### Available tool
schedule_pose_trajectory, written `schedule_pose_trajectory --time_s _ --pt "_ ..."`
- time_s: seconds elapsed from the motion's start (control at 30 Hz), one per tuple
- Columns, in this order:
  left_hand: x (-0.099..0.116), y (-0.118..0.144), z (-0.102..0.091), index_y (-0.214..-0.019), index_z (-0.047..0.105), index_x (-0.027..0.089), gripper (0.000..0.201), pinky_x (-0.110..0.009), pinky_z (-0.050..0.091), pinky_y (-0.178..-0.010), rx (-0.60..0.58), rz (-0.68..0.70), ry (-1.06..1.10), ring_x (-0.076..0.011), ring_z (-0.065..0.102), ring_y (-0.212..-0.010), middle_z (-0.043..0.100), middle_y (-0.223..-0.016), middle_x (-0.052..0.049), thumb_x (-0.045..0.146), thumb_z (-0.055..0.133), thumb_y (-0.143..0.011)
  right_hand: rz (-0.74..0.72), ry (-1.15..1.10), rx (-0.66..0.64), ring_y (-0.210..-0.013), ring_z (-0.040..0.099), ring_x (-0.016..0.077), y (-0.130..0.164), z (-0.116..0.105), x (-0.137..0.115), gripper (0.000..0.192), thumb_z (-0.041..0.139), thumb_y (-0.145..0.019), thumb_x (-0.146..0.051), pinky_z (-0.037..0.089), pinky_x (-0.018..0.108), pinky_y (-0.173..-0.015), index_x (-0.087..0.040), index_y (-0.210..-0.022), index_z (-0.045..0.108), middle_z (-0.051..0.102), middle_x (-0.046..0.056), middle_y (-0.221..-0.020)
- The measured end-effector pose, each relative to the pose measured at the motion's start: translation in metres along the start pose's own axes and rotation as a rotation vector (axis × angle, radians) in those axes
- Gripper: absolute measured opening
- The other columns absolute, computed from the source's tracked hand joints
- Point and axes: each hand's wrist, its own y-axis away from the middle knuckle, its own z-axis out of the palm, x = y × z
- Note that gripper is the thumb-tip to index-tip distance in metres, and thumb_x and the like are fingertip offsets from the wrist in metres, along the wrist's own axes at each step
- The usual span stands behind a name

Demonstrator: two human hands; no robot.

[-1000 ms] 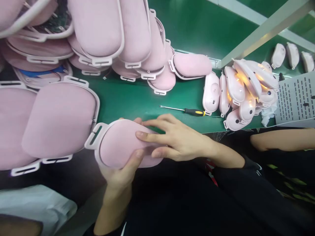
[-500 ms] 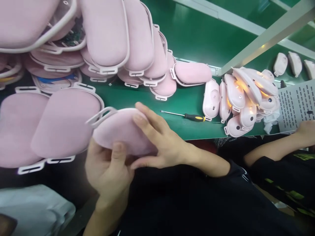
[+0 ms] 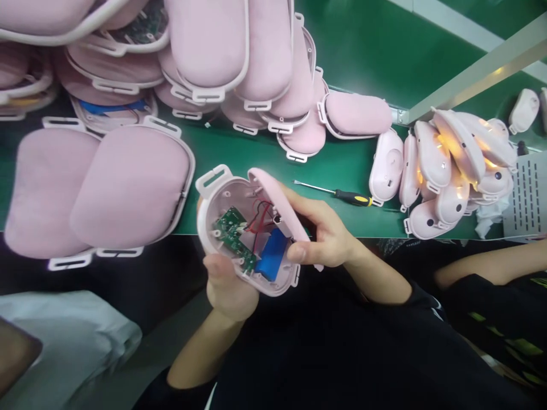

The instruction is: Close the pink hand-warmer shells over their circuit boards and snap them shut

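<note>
In my left hand (image 3: 233, 293) lies a pink device housing (image 3: 205, 219) with a slotted strap loop at its end, its open side facing up. Inside it show a green circuit board (image 3: 235, 233), a blue battery pack (image 3: 272, 254) and thin red and black wires (image 3: 261, 219). My right hand (image 3: 322, 230) grips the pink cover (image 3: 280, 199), tilted up along the housing's right side. The thumb of that hand is on the cover's inner edge near the battery; its other fingers are mostly hidden behind the cover.
Two pink padded housings (image 3: 132, 176) overlap at the bench's left edge, below a stack of similar ones (image 3: 209, 45). A screwdriver (image 3: 350, 197) lies on the green bench (image 3: 239, 151). Pink shells (image 3: 431, 154), some glowing orange, are piled right. Another person's arm (image 3: 491, 262) reaches in there.
The housing has turned from its closed pink face to its open side, and the cover now stands apart from it. Both hands have shifted right in view.
</note>
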Motion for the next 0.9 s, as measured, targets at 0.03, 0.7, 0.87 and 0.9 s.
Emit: schedule_pose_trajectory --time_s 0.03,0.7,0.87,0.9 --pt "0.003 0.001 -0.001 -0.176 0.049 0.039 0.094 -0.066 0.061 -0.131 0.001 -0.016 0.024 -0.0414 0.058 -0.167 0.071 -0.165 -0.008 0.099 0.034 -0.104 -0.003 -0.021 -0.006 -0.175 0.050 0.0373 0.001 -0.001 0.002 0.115 0.089 -0.095 -0.073 0.039 0.050 -0.146 -0.029 -0.188 0.036 0.046 0.012 -0.191" --pt "-0.010 -0.001 -0.028 -0.186 0.028 0.045 0.099 -0.059 0.059 -0.134 -0.232 0.209 -0.040 -0.0408 0.055 -0.170 0.051 -0.186 -0.013 0.062 0.083 -0.105 0.004 0.329 0.097 -0.183 0.035 0.0340 0.004 0.003 -0.012 0.081 0.054 -0.114 -0.082 0.019 0.060 -0.154 -0.027 -0.173 0.061 0.053 0.013 -0.186" --pt "-0.015 -0.025 -0.060 -0.183 0.044 0.035 0.091 -0.052 0.069 -0.119 -0.336 0.457 -0.286 -0.0394 0.077 -0.146 0.071 -0.167 -0.013 0.059 0.081 -0.103 0.130 -0.187 0.161 -0.145 0.077 0.0296 -0.014 -0.013 -0.014 0.073 0.081 -0.104 -0.072 0.063 0.050 -0.127 -0.026 -0.159 0.072 0.079 0.013 -0.158" --pt "-0.013 -0.029 -0.062 -0.182 0.045 0.036 0.092 -0.047 0.072 -0.111 -0.293 0.538 -0.360 -0.0360 0.082 -0.133 0.075 -0.161 -0.012 0.057 0.083 -0.101 0.145 -0.294 0.149 -0.139 0.081 0.0296 -0.016 -0.013 -0.014 0.073 0.086 -0.100 -0.071 0.066 0.048 -0.121 -0.024 -0.154 0.075 0.083 0.014 -0.151"
